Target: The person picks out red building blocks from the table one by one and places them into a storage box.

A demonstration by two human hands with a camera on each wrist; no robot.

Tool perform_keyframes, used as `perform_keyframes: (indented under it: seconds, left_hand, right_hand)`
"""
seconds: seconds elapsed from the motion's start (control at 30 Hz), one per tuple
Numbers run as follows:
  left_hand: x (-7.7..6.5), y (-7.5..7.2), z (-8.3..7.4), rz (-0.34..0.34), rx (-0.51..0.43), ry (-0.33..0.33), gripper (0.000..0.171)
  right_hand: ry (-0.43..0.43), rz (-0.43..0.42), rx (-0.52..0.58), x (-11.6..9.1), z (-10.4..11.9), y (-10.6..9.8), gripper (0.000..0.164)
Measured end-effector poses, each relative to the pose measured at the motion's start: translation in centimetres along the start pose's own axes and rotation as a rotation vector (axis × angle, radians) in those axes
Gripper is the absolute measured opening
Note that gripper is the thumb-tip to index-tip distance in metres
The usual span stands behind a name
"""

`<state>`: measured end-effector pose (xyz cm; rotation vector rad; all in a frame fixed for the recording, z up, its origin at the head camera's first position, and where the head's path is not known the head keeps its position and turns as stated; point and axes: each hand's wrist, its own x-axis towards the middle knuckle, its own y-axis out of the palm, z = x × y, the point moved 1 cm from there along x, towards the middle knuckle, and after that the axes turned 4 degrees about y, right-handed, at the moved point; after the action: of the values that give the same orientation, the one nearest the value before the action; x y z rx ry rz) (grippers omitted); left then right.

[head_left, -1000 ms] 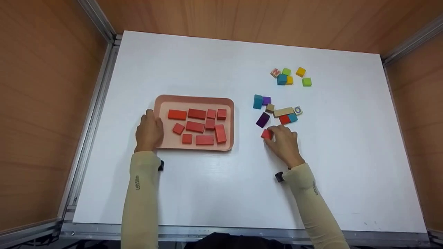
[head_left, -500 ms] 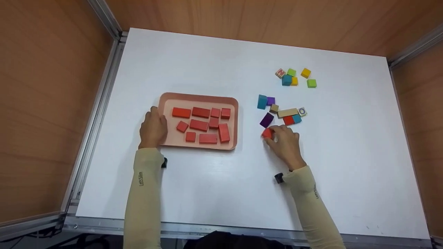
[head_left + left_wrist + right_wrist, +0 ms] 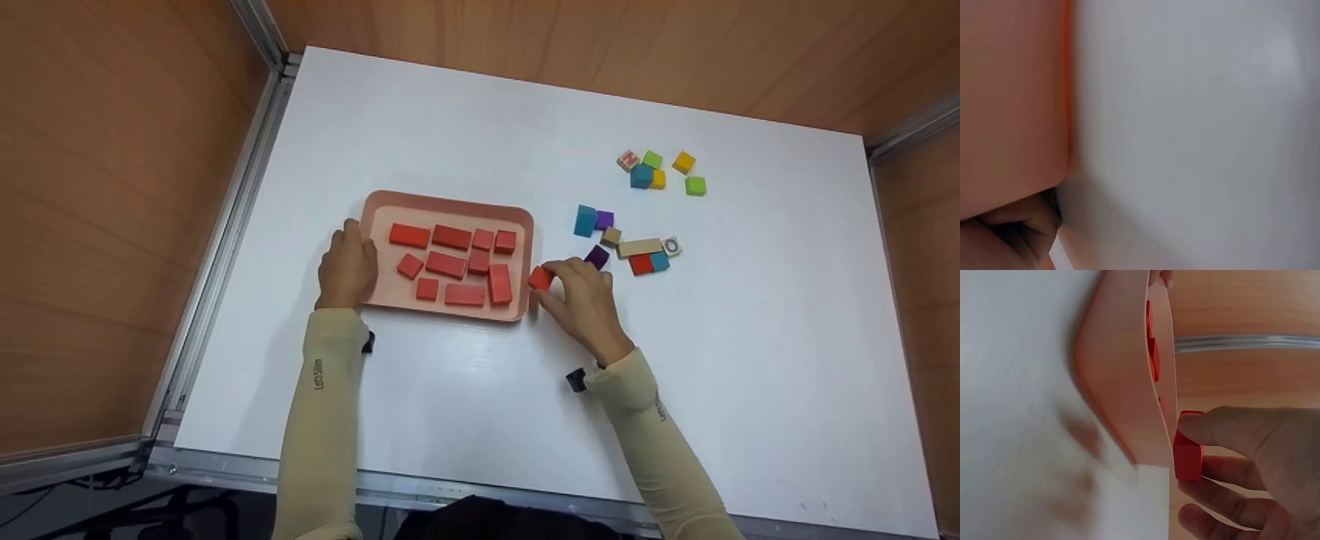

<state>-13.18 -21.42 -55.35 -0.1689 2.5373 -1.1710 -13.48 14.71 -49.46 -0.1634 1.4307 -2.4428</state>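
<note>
A pink tray (image 3: 450,202) lies on the white table, holding several red blocks (image 3: 446,265). My left hand (image 3: 347,262) grips its left side; in the left wrist view, curled fingers (image 3: 1033,225) show at the tray wall (image 3: 1010,101). Between thumb and fingers, my right hand (image 3: 589,307) pinches a red block (image 3: 540,278) right at the tray's right rim. The right wrist view shows this block raised off the table, close beside the tray's upper edge.
Right of the tray lie a dark purple block (image 3: 597,257), a teal block (image 3: 586,221), a long beige block (image 3: 640,247) and another red block (image 3: 641,265). Farther back sits a group with green, yellow and teal cubes (image 3: 642,176). Wooden walls (image 3: 135,187) enclose the table.
My right hand has lifted the red block from beside the dark purple block and carried it left to the tray's rim. My left hand keeps its grip on the tray. The head view has shifted.
</note>
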Motion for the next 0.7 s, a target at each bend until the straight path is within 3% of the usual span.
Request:
perform_keyframes:
  seconds: [0.33,0.5,0.7]
  left_hand:
    - [-0.2,0.0,0.3,-0.03,0.008,0.018,0.036]
    - [-0.2,0.5,0.2,-0.03,-0.011,0.02,0.034]
    - [-0.1,0.5,0.0,-0.052,0.006,0.04,0.03]
  right_hand:
    - [-0.138,0.071,0.001,0.9,5.8,2.4,0.045]
    - [-0.212,0.069,-0.061,1.6,8.3,3.8,0.046]
    - [-0.328,0.043,-0.147,3.1,10.9,6.0,0.037]
